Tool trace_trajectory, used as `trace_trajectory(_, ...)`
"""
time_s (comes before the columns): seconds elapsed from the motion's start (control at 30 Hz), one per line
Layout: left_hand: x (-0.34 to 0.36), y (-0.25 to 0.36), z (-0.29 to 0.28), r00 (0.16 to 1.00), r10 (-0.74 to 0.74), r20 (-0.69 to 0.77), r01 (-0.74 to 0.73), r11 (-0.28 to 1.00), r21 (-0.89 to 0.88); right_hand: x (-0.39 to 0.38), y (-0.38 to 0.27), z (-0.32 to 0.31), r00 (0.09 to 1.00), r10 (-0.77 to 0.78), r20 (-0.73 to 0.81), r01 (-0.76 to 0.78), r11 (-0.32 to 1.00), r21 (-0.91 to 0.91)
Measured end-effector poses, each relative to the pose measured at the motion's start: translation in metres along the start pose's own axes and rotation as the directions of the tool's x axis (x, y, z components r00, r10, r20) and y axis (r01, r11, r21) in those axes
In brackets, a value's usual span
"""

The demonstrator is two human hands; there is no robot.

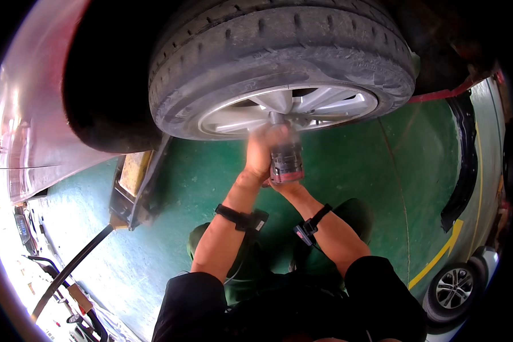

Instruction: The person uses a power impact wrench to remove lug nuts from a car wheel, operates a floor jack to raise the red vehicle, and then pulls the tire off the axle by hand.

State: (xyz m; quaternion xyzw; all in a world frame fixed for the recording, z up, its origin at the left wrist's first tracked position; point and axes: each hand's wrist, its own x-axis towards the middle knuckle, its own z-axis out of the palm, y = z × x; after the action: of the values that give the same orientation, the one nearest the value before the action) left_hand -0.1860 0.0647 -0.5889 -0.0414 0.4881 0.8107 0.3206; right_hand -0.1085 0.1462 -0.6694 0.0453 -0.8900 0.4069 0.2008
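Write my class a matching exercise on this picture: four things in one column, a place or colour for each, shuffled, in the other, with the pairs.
Things:
1. Power tool
2. Floor
3. Jack
4. Second wheel

Places or colours:
A. Green
B. Lower right of the picture
C. Held at the large wheel
D. Left half of the picture

Right pairs: 1-C, 2-A, 3-D, 4-B

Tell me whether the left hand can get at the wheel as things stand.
Probably yes: the left hand, at the power tool, is close to the wheel with nothing visible blocking it, though it may need to let go of the tool.
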Motion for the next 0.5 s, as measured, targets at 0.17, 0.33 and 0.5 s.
trace_trajectory(0.17, 0.003, -0.003, -0.003, 1.000, 0.007, 0.006, -0.007, 1.000, -0.009, -0.001, -0.004, -0.003, 1.000, -0.030, -0.009, 0.030, 0.999, -0.036)
trace_trajectory(0.33, 0.002, -0.002, 0.000, 1.000, -0.004, 0.003, 0.004, 1.000, -0.031, 0.004, -0.009, -0.008, 0.998, -0.048, -0.047, 0.044, 0.997, -0.068)
trace_trajectory(0.5, -0.002, 0.002, 0.004, 1.000, -0.002, 0.000, 0.002, 0.998, -0.059, 0.008, -0.018, -0.011, 0.999, 0.007, -0.050, -0.009, 1.000, -0.024)
